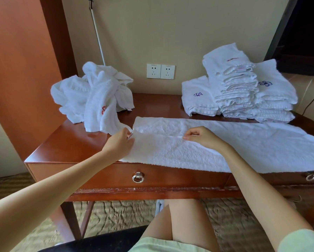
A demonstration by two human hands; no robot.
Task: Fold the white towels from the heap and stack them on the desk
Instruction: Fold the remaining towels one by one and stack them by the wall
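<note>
A white towel lies spread along the front of the wooden desk, reaching past the right edge of view. My left hand pinches its left end. My right hand pinches the folded edge near the towel's middle. A crumpled heap of white towels sits at the desk's back left, one with a red mark. Stacks of folded white towels stand at the back right.
A double wall socket sits on the wall behind the desk. A thin pole leans against the wall above the heap. Ring-pull drawers face me. A wooden cabinet stands on the left.
</note>
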